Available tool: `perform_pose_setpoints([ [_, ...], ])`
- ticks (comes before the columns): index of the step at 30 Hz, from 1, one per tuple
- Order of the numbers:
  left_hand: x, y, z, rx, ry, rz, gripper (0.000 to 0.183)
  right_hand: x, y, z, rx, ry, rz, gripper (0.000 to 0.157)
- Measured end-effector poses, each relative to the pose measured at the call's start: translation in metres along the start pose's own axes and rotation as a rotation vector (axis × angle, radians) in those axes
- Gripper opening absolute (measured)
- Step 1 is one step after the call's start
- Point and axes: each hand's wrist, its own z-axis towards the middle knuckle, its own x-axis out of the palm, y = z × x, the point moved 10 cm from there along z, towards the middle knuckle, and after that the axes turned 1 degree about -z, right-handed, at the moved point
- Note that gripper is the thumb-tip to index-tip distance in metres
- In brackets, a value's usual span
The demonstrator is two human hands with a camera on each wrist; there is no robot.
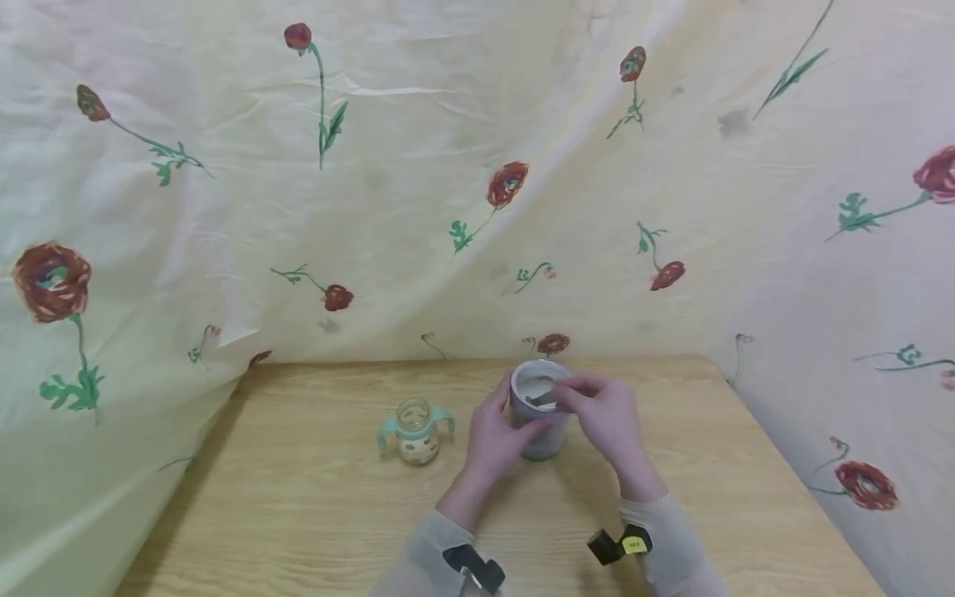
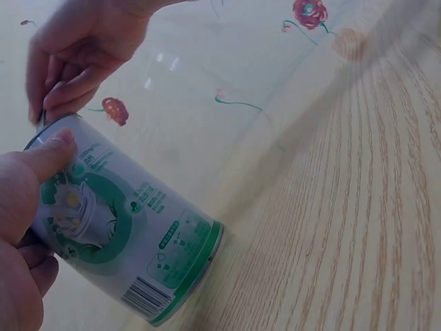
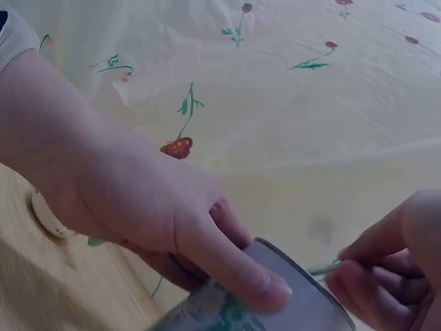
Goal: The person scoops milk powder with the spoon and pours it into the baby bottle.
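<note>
A white and green milk powder can [image 1: 543, 444] stands on the wooden table, its top uncovered. My left hand [image 1: 494, 435] grips the can from its left side, the thumb lying across the front near the rim. The label and barcode of the can [image 2: 138, 221] show in the left wrist view. My right hand [image 1: 606, 414] is over the rim and pinches the thin handle of a spoon [image 1: 543, 399], whose end reaches into the can's mouth. How much powder lies inside cannot be made out. Left of the can, a lidless baby bottle [image 1: 416, 448] with teal handles stands upright.
The wooden table [image 1: 298, 497] ends at a pale, flower-printed cloth [image 1: 418, 207] hanging behind it and at both sides. A small black camera is strapped to each wrist, the right one [image 1: 621, 545] bearing a yellow label.
</note>
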Motion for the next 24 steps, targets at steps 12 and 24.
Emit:
perform_pose_setpoints([
  [12, 0.002, 0.006, -0.004, -0.053, 0.019, -0.032, 0.092, -0.037, -0.036, -0.016, 0.077, -0.143, 0.289, 0.023],
  [24, 0.002, 0.002, -0.001, -0.018, 0.011, -0.061, 0.090, -0.042, -0.045, -0.015, 0.134, -0.023, 0.129, 0.038],
])
